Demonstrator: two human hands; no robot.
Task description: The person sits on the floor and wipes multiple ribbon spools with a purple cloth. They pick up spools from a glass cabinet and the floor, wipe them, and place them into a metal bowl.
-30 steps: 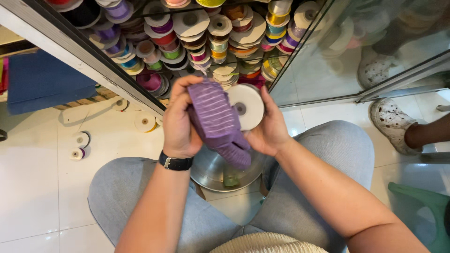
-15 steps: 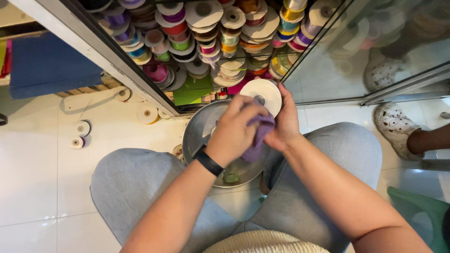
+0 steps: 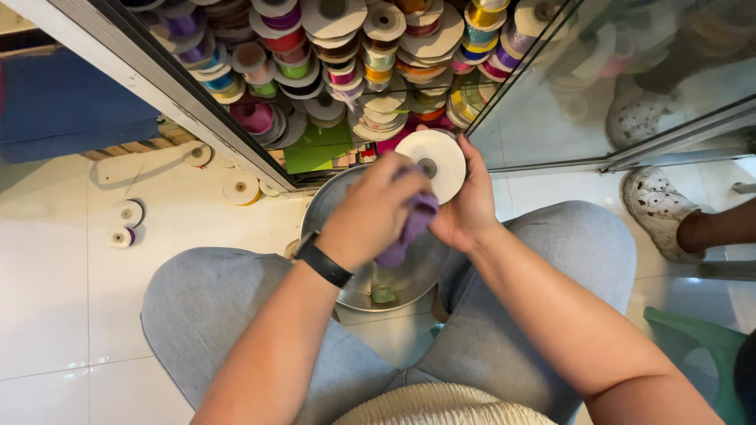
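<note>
My right hand (image 3: 471,206) holds a white ribbon spool (image 3: 435,160) upright over a metal bowl (image 3: 331,206) on the floor between my knees. My left hand (image 3: 370,214), with a black wristband (image 3: 323,261), grips a purple cloth (image 3: 413,227) and presses it against the lower side of the spool. The cloth hangs partly under my left fingers. A small greenish thing (image 3: 383,293) lies in the bottom of the bowl.
An open glass cabinet (image 3: 197,102) in front holds several stacked ribbon spools of many colours (image 3: 370,39). Loose spools (image 3: 126,224) lie on the white tiled floor at left. Another person's foot in a white shoe (image 3: 657,206) is at right, a green stool (image 3: 701,346) lower right.
The purple cloth was spread over both hands a second ago. My left hand has since bunched it and moved it right onto the white spool, which my right hand has lifted into view.
</note>
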